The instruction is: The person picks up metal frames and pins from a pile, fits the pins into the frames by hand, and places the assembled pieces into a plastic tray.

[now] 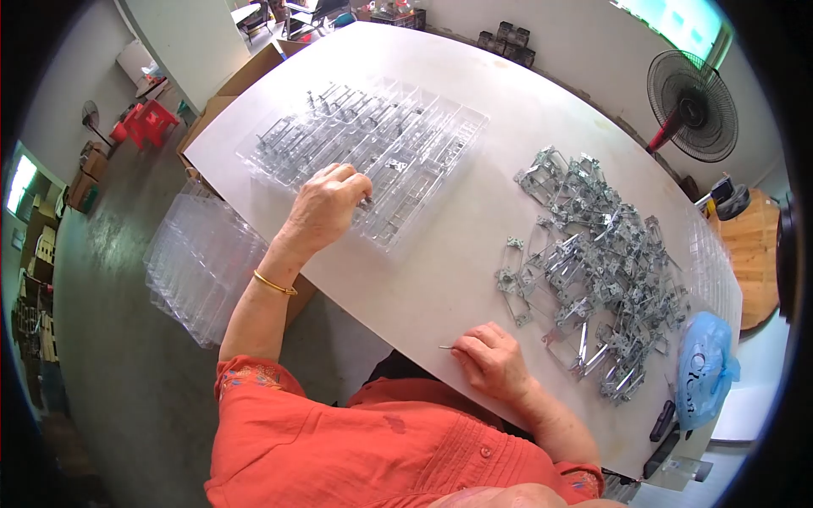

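Observation:
My left hand (326, 203) is closed over the near edge of a clear plastic tray (389, 241), its fingers pinching a small metal part (366, 204). Rows of slim metal parts (339, 114) fill the tray's compartments, and one flat metal plate (395, 164) lies across its dividers. My right hand (491, 360) rests at the table's near edge, with a thin metal piece (445, 347) sticking out from between thumb and fingers. To its right spreads a large tangled pile of metal brackets (605, 262).
Stacked clear trays (203, 262) stand left of the white table (449, 296). More clear trays (710, 267) and a blue plastic bag (705, 368) are at the right edge. A black fan (693, 106) stands beyond the table, and a round wooden top (749, 254) is farther right.

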Demonstrator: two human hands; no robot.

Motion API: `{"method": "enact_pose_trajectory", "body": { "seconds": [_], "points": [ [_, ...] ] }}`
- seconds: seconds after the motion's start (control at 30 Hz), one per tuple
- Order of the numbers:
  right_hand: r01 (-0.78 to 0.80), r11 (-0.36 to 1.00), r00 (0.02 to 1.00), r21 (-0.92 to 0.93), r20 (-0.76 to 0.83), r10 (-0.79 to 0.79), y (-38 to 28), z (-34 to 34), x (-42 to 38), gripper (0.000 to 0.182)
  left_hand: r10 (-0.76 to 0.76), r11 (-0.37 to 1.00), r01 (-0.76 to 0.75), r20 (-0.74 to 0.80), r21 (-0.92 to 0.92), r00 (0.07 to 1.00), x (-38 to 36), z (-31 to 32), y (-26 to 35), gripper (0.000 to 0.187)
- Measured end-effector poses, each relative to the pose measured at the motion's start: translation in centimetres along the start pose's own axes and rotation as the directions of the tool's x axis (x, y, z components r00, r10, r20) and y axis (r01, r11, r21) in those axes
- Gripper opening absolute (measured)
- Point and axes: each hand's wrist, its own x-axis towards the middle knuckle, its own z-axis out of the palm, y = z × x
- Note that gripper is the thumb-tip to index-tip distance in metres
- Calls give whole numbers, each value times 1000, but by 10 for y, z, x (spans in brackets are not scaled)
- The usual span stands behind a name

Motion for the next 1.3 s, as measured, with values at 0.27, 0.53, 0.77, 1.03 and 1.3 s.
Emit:
{"method": "enact_pose_trajectory", "body": {
  "seconds": [0.27,0.53,0.77,1.03,1.3],
  "points": [
    [-10,1000,1000,24,13,9,0,1,0,15,-1,999,-1,64,40,998,1,8,-2,9],
    [-10,999,1000,36,0,10,0,1,0,15,3,1000,-5,77,23,997,3,7,0,9],
    [-14,999,1000,52,-18,15,2,3,-2,12,-8,995,12,-48,98,999,5,-1,14,11],
    [-14,996,998,91,-64,20,5,4,-8,13,193,979,-203,-250,-14,949,13,11,89,13],
    [106,991,994,82,-31,-104,8,7,-14,10,279,911,-304,-125,-279,952,23,75,145,14]
  ]
}}
